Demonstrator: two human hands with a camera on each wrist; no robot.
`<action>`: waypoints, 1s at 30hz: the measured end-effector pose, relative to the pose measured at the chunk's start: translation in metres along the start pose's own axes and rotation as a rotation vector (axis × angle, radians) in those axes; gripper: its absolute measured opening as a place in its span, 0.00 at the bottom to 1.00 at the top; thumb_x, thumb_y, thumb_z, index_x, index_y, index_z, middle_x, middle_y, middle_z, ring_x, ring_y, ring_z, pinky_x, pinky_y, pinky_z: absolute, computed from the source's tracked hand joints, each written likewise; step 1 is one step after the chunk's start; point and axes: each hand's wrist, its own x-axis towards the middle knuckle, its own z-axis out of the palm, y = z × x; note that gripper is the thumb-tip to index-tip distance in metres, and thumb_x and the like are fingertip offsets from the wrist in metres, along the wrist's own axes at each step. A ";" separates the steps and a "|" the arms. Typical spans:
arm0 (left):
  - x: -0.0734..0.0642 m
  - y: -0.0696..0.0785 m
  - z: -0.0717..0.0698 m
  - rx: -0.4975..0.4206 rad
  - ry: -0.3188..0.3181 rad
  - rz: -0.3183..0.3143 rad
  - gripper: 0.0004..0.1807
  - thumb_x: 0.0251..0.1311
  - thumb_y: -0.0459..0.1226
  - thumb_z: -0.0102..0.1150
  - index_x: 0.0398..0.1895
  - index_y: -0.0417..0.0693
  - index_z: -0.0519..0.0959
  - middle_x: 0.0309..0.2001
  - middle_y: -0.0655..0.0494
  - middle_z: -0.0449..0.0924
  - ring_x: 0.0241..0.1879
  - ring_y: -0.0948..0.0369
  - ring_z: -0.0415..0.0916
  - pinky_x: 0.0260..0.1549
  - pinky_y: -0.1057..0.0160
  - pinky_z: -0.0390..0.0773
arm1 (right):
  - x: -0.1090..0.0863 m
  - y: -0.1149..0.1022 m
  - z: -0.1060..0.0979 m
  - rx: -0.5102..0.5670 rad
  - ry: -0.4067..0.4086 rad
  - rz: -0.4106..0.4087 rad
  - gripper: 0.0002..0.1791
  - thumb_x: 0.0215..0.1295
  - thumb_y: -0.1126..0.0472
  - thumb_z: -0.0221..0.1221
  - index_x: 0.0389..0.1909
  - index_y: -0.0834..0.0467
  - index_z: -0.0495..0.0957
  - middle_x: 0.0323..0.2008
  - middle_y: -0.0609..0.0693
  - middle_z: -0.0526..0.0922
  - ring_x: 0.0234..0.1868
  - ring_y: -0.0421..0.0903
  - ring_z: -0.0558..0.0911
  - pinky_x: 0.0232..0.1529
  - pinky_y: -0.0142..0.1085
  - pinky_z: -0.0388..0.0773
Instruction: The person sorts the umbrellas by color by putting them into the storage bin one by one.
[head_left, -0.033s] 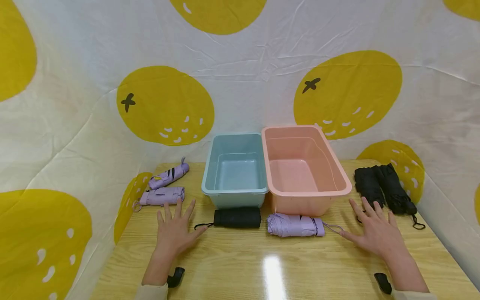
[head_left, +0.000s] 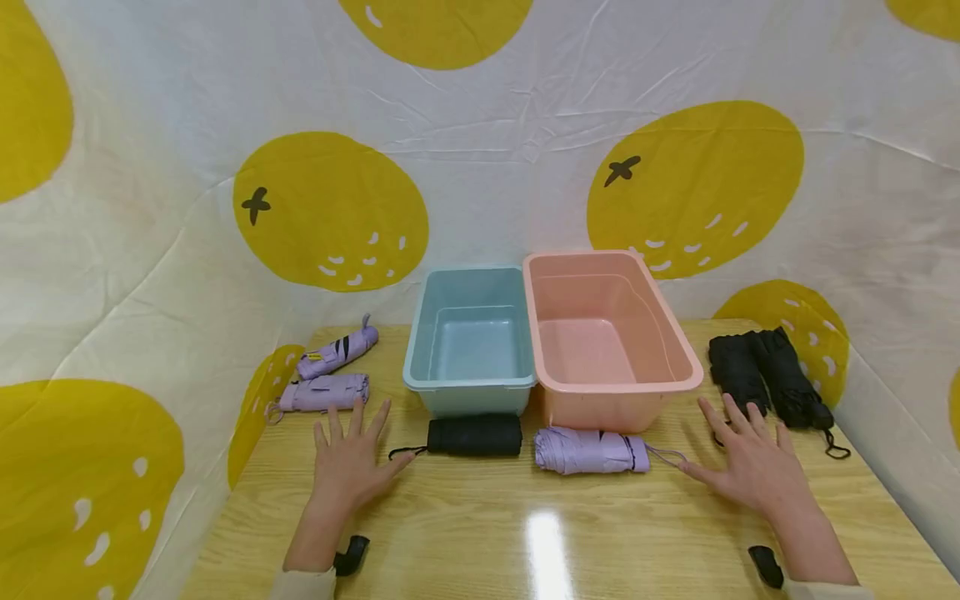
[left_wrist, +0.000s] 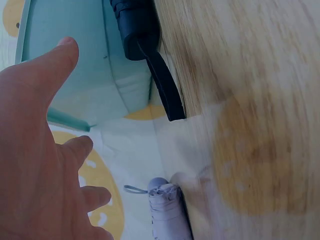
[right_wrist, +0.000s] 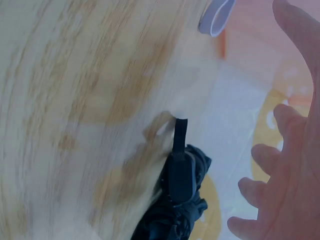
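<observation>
My left hand point(head_left: 351, 467) has its fingers spread and holds nothing. It is nearest a lilac folded umbrella point(head_left: 326, 392) and the strap of a black folded umbrella point(head_left: 474, 436). Another lilac umbrella point(head_left: 339, 352) lies behind at the left. Likewise spread and holding nothing, my right hand point(head_left: 757, 467) is beside the strap of a lilac umbrella point(head_left: 588, 451). Two black umbrellas point(head_left: 738, 372) point(head_left: 787, 379) lie side by side past its fingertips. In the left wrist view, the black umbrella's strap point(left_wrist: 165, 87) shows apart from the thumb.
A light blue basin point(head_left: 468, 395) and a larger pink basin point(head_left: 611, 408) stand side by side at the back of the wooden table point(head_left: 450, 533). Behind and at both sides hangs a white cloth point(head_left: 495, 200) printed with yellow fruit.
</observation>
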 end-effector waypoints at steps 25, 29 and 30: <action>-0.003 0.000 0.006 -0.076 -0.056 -0.003 0.48 0.57 0.69 0.51 0.76 0.55 0.57 0.73 0.35 0.51 0.67 0.26 0.42 0.59 0.27 0.45 | 0.018 0.007 -0.028 0.299 0.063 -0.086 0.38 0.73 0.48 0.52 0.77 0.55 0.49 0.71 0.71 0.52 0.64 0.76 0.58 0.50 0.71 0.59; -0.001 -0.001 0.007 -0.110 -0.056 0.026 0.47 0.59 0.68 0.49 0.76 0.55 0.57 0.73 0.35 0.51 0.67 0.26 0.45 0.58 0.27 0.48 | 0.025 0.005 -0.046 0.368 0.108 -0.070 0.31 0.78 0.54 0.44 0.76 0.58 0.50 0.70 0.71 0.54 0.64 0.75 0.58 0.51 0.71 0.58; 0.000 -0.001 0.007 -0.116 -0.057 0.028 0.47 0.59 0.68 0.48 0.76 0.55 0.57 0.72 0.36 0.52 0.66 0.26 0.46 0.58 0.27 0.49 | 0.027 0.005 -0.050 0.374 0.117 -0.059 0.31 0.78 0.53 0.44 0.76 0.58 0.50 0.70 0.71 0.55 0.64 0.75 0.58 0.51 0.71 0.58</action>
